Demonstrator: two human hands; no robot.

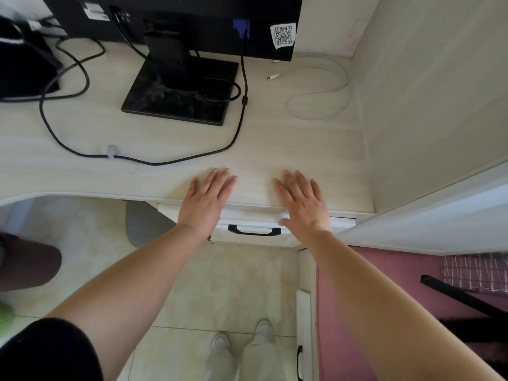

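Observation:
My left hand (204,202) and my right hand (303,204) both lie flat with straight fingers on the front edge of a pale wooden desk (275,144). They hold nothing. Between and just below them is a white drawer (253,237) with a black handle (254,231); it stands slightly pulled out from under the desk top. My forearms reach in from the bottom of the view.
A black monitor (178,20) on a square base (181,92) stands at the back of the desk. Black cables (154,162) loop across the top, a white cable (316,86) lies at right. A wall (428,92) bounds the right side; a lower door with a handle (299,361) hangs open.

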